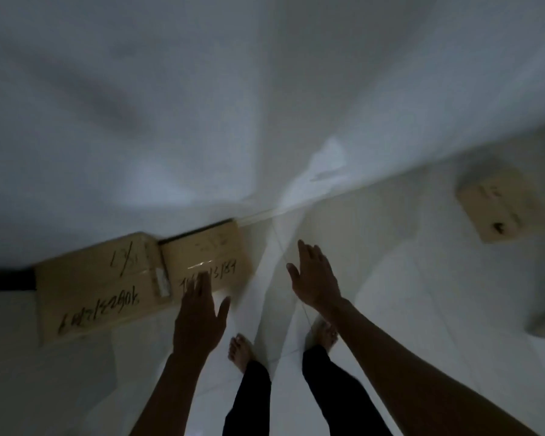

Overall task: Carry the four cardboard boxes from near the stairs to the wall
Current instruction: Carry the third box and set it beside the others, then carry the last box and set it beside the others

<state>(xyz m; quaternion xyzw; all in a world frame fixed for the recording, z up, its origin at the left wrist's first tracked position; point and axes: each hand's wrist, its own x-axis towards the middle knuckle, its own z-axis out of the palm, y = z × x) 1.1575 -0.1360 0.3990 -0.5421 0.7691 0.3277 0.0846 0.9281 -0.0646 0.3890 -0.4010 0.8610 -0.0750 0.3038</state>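
The left hand (199, 319) covers part of the writing on the middle box (206, 259), so those figures cannot be read. Motion blur smears the box at right (497, 209) and its markings. Both forearms and the dark trouser legs (296, 398) are cut off by the bottom edge.

Dim, bluish, motion-blurred view; soft shadows are crossing the wall (202, 105), edges are bending with wide-angle distortion.
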